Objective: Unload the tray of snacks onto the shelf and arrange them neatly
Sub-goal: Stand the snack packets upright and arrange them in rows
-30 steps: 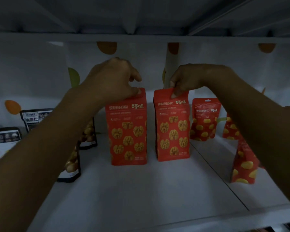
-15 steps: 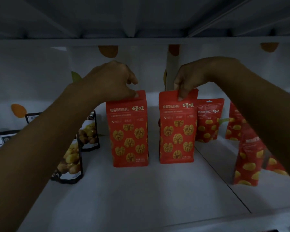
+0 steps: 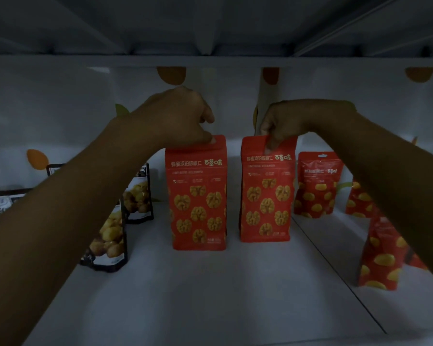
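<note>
A: Two red walnut pouches stood upright mid-shelf, side by side with a gap between them. The left walnut pouch (image 3: 198, 196) was pinched at its top seal by the left hand (image 3: 178, 121); the right walnut pouch (image 3: 266, 193) was held the same way by the right hand (image 3: 283, 121), a fingertip lying over the flap. Both hands were closed on the top edges.

B: Risk?

A: Judged as tipping. The pouches were tall, narrow and flat-bottomed, gripped only at the thin top flap. A release with either one off vertical would likely let it fall forward, or sideways into its neighbour. The right one sat slightly further back, so the row would read uneven if left so.

B: Material?

A: Glossy printed film, probably slick, with crisp side creases and a block-like shape. The shelf (image 3: 210, 295) was smooth, white and matte, with a seam line running diagonally on the right.

B: Surroundings?

A: Smaller red pouches with yellow kernels (image 3: 315, 186) stood just right of them, softer and more pillowy; another (image 3: 383, 255) stood nearer the front. Black-edged chestnut pouches (image 3: 110, 236) stood to the left. The tray was not in view.
</note>
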